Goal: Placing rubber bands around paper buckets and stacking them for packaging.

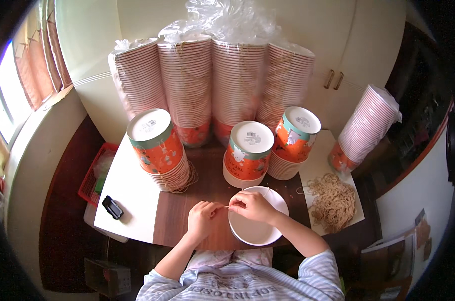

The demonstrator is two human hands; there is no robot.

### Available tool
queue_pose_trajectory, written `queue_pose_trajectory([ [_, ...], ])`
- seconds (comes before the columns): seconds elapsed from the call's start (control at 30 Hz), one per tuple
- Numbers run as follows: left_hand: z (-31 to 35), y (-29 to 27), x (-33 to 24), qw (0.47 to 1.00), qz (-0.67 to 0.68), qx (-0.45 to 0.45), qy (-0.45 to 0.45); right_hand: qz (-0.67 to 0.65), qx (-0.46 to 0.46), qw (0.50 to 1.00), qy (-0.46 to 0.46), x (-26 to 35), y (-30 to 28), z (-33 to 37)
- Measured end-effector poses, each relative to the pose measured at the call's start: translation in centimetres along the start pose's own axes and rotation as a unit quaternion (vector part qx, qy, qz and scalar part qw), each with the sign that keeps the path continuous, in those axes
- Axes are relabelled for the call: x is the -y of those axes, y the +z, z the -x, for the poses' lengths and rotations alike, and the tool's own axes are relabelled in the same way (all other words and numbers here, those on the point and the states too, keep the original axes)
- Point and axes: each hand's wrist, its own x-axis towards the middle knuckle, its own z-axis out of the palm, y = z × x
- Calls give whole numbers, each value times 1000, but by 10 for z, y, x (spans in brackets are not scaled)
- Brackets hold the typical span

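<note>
Both my hands meet over the near edge of the table, their fingertips pinched close together. My left hand is closed at the left of a white paper bucket. Over the bucket's upper left rim, my right hand is closed too. Between the fingertips a short, thin, pale strand shows, which looks like string; most of it is hidden by the fingers. The bucket stands mouth up, with its white inside showing. To the right lies a tangled heap of tan string.
Upside-down stacks of orange and green buckets stand at left, middle and right. Tall plastic-wrapped bucket stacks line the back; another wrapped stack leans at far right. A black plastic holder lies left, near a red basket.
</note>
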Motion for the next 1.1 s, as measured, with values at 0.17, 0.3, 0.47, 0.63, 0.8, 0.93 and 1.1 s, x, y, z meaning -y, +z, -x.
queue_pose_trajectory([
  [0.17, 0, 1, -4, 996, 69, -11, -48, -4, 2, 1000, -6, -1, 2, 1],
  [0.3, 0, 1, -6, 981, 149, 24, -120, -16, -4, 1000, 6, -3, 2, 1],
  [0.47, 7, 9, 8, 926, 335, 55, -164, -10, -2, 1000, 17, 0, 2, 1],
  [0.63, 4, 8, 9, 875, 447, 63, -176, -8, 5, 1000, 27, 4, 0, -1],
  [0.8, 1, 7, 4, 891, 400, 81, -201, -1, 4, 1000, 25, 4, 1, -1],
  [0.93, 0, 7, 2, 893, 388, 79, -215, -6, 2, 1000, 23, 4, 1, 0],
  [1.1, 0, 6, 3, 900, 367, 86, -220, -5, 6, 1000, 23, 5, 2, 0],
])
